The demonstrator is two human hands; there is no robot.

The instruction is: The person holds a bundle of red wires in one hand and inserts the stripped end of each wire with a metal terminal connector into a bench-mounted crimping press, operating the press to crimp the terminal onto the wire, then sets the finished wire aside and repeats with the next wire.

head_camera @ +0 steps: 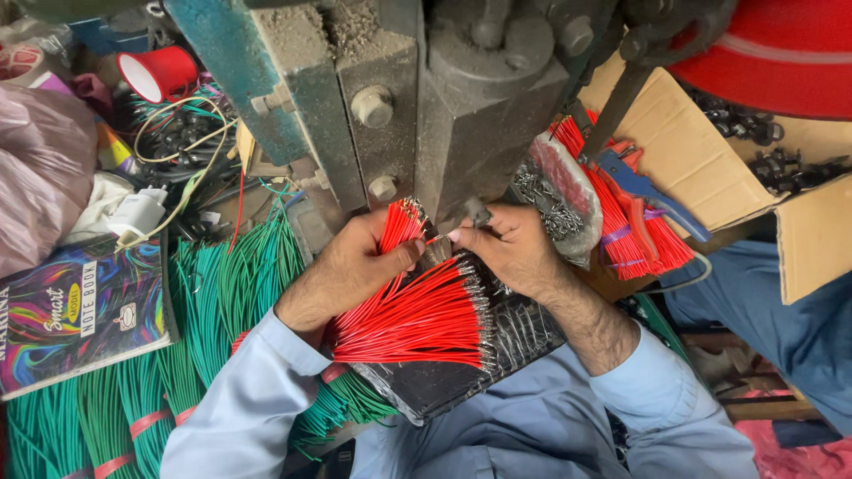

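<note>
Gripping a fan of red wires (413,315) tightly, the left hand (355,266) is held beneath the press (470,115); the right hand (510,248) is pinched around one wire there, where fingers could be crushed.

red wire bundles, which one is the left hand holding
The fanned red bundle at centre, gripped by the left hand; the other red bundle lies untouched on cardboard under blue pliers.

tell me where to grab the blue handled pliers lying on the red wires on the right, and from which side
Judging by their pose, grip the blue-handled pliers by the handles at the lower right, coming from the right. The jaw end points up-left toward the press, and the handles lie free on the bundle of red wires.
</note>
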